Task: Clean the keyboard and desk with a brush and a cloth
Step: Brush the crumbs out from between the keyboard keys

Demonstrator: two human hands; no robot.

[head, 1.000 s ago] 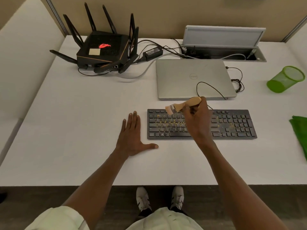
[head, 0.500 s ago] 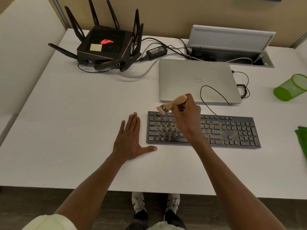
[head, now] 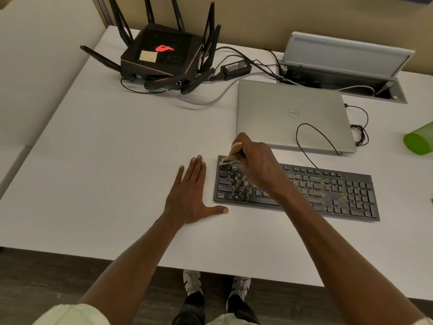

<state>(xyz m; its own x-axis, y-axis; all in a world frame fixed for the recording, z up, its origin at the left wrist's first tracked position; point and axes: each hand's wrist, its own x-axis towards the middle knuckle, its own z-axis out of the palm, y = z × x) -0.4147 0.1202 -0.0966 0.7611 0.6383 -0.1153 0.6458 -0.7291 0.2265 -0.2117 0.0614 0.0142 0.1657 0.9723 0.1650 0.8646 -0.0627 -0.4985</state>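
The right hand (head: 254, 164) grips the wooden handle of a small brush (head: 232, 152), fingers curled round it, with the bristles down on the far left corner of the keyboard (head: 328, 191). The left hand (head: 191, 198) lies flat on the desk (head: 105, 160) just beside the keyboard's left end, fingers straight and holding nothing; whether its thumb touches the keyboard's near corner I cannot tell.

Yellowish crumbs are scattered over the keys, some under the right wrist and a thicker patch well to the right of that hand, near the number pad. The step in hand looks like sweeping these out. Doing it well probably means short, light strokes along each row, bristle tips working into the gaps between keys, always driving the crumbs one way toward a single edge rather than flicking them about. The left hand would do better pressing on the keyboard frame so that it does not slide.

The closed laptop (head: 290, 113) sits beyond the right hand, and the keyboard's thin cable (head: 311, 137) loops over it; strokes should stay clear of that cable. No cloth is in view now; only a green cup (head: 419, 143) shows far to the right.
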